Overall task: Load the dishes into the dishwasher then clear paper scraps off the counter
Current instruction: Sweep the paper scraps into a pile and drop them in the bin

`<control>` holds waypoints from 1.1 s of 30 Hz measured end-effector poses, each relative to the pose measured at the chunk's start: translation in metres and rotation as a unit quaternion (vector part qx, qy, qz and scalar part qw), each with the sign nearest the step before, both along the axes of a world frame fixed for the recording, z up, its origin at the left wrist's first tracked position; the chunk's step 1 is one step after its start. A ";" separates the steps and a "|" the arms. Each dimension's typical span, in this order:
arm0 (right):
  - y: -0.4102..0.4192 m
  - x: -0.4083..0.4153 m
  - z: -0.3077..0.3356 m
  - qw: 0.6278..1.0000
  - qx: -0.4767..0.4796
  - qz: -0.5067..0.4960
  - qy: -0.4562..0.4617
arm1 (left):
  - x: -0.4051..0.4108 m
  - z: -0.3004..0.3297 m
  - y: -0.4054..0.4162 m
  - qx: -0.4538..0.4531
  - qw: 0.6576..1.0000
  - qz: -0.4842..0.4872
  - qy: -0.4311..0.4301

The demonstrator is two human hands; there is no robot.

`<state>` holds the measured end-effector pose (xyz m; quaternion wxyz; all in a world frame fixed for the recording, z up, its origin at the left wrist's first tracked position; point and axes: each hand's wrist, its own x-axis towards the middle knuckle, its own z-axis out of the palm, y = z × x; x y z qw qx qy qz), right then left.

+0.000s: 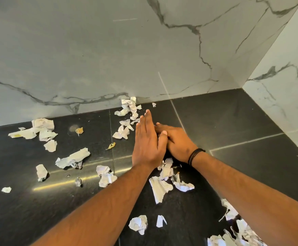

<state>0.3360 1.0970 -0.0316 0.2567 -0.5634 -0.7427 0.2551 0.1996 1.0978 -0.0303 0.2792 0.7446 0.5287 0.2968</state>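
Both forearms are reaching far across the dark counter point(233, 121), the flat, straight-fingered left hand point(147, 141) lying over the flattened right hand point(175, 141), with torn paper scraps point(160, 187) scattered near, left and far.

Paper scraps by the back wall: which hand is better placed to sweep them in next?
Probably the left hand. Its straight fingers already reach the paper scraps by the wall, with more lying on its side. The right hand lies partly under it, on the bare side of the counter.

Crumpled white paper scraps point(159, 188), glossy dark stone counter point(233, 118), smooth veined marble wall point(91, 59)
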 end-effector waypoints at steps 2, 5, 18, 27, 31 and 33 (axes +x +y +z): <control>0.018 0.005 0.001 0.995 0.050 -0.083 0.001 | 0.000 -0.002 0.001 0.014 1.000 0.002 0.001; 0.067 0.003 0.011 0.984 0.067 -0.161 -0.024 | 0.000 -0.002 0.002 0.016 1.000 0.009 -0.007; 0.028 -0.005 0.005 0.990 0.052 0.015 -0.134 | -0.002 -0.005 0.005 -0.012 1.000 0.000 -0.012; -0.003 0.002 -0.012 0.942 0.061 -0.317 0.095 | -0.003 -0.006 0.003 0.003 0.999 -0.036 0.039; 0.000 -0.005 -0.013 0.955 0.048 -0.288 0.051 | -0.002 -0.005 0.004 0.012 0.997 -0.055 0.050; 0.000 -0.004 -0.011 0.957 0.040 -0.287 0.033 | -0.004 -0.003 0.004 0.028 0.998 -0.053 0.026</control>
